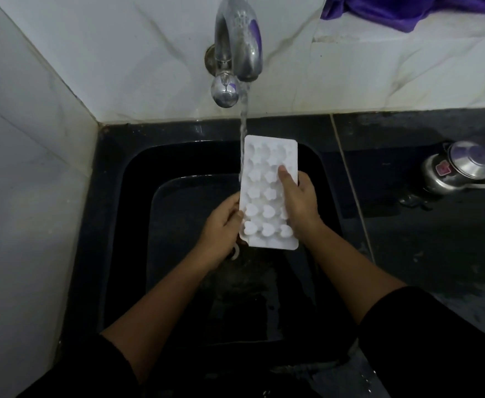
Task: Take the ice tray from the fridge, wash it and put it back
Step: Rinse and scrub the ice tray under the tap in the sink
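A white ice tray (264, 179) with heart-shaped and round moulds is held over the black sink (114, 202). My left hand (221, 225) grips its lower left edge. My right hand (298, 199) holds the right edge, its thumb lying on top of the moulds and its fingers behind the tray. Water runs from the chrome tap (239, 47) in a thin stream (244, 122) and strikes the tray's upper left edge.
White marble-look tiles cover the wall behind and to the left. A wet black counter (436, 239) lies to the right, with a small steel lidded pot (459, 168) on it. A purple cloth (408, 10) lies on the ledge at top right.
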The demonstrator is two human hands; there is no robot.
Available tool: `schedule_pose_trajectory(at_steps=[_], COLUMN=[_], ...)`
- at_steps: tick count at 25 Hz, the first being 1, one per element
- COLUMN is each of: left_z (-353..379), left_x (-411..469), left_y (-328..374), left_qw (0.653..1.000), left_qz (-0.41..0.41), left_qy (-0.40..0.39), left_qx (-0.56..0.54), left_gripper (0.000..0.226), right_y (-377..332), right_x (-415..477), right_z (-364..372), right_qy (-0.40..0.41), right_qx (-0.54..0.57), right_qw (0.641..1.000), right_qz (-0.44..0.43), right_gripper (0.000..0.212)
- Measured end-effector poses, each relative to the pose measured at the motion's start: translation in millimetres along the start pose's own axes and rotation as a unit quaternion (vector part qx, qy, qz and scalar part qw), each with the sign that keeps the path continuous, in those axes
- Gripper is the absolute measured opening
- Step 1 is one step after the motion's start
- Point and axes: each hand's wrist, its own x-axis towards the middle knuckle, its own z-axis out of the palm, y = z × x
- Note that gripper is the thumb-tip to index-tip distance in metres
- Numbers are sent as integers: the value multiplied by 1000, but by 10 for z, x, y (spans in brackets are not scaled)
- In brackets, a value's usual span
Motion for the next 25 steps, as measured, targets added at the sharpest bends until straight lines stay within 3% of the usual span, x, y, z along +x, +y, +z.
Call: schedule_pose_trajectory(at_steps=[3,5,7,13,19,23,25], left_z=[-67,-112,-158,-295,-170,-105,-118], left_x=[-61,-64,-56,62,246,559,657], left_y=[53,43,19,126,192,334,346], left_qw=[999,999,999,998,978,968,968], left_qz=[25,36,32,23,108,78,60], left_qy=[-30,-33,-15,21,99,201,192], left_qx=[-23,-6,5,54,151,132,148], left_gripper=[68,74,67,3,19,14,17], right_y=[-4,-20,-61,-126,-72,131,155], right_x=[-41,-68,-127,-261,-367,-558,-523], right_z=[29,53,85,110,135,139,117], right_qy=[20,18,5,-19,-5,-24,-28], right_qx=[-19,-28,-49,-81,-57,-64,-64], right_qw=[999,999,996,989,994,996,997], right_qz=[-21,-36,-68,-123,-90,-55,-40], right_gripper=[45,46,41,31,39,43,46])
